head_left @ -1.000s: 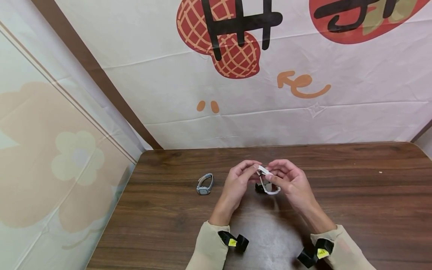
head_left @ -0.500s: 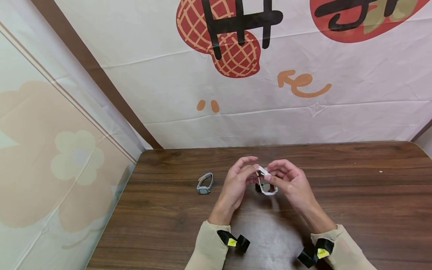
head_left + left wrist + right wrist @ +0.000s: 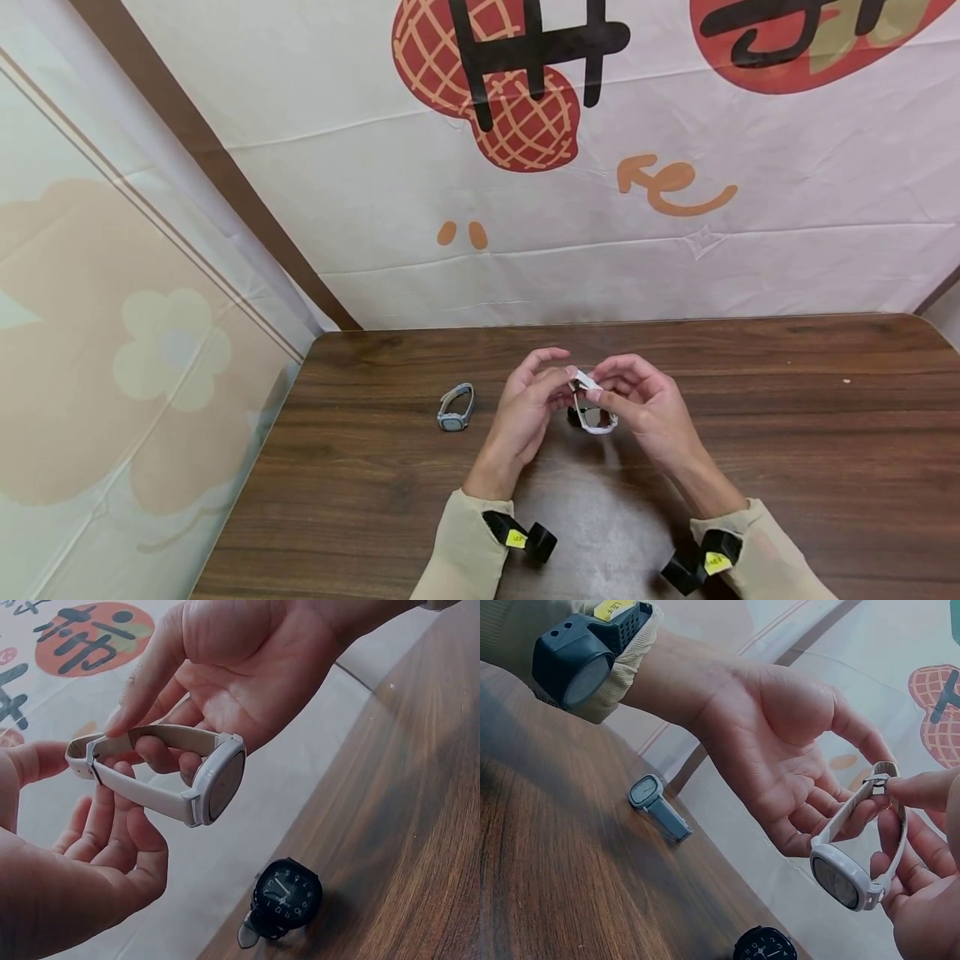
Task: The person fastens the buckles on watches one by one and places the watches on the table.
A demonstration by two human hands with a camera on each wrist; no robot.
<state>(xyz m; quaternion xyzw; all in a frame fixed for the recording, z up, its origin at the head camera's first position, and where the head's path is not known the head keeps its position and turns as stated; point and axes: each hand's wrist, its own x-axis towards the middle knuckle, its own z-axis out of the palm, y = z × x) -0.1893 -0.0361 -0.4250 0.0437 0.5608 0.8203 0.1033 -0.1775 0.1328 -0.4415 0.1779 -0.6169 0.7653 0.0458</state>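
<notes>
A white wristwatch [image 3: 601,429] is up in front of me, its strap looped through the buckle. My left hand [image 3: 522,408] pinches the strap by the buckle, index finger raised in the head view. On the other side, my right hand [image 3: 654,414] grips the strap with its thumb on the buckle area. The left wrist view shows the white watch case [image 3: 217,784] hanging at the loop's lower end. Below it, a black wristwatch [image 3: 289,894] with a numbered dial lies on the table, partly hidden in the head view.
A light blue wristwatch [image 3: 453,410] with its strap looped lies on the wooden table [image 3: 360,467], left of my left hand. A printed cloth [image 3: 375,192] hangs behind the table's far edge. Black wrist cameras [image 3: 538,542] sit on both sleeves.
Since a second ago, my left fingers have spread and the index finger has lifted. The white watch has shifted slightly left. The last half second shows almost no movement.
</notes>
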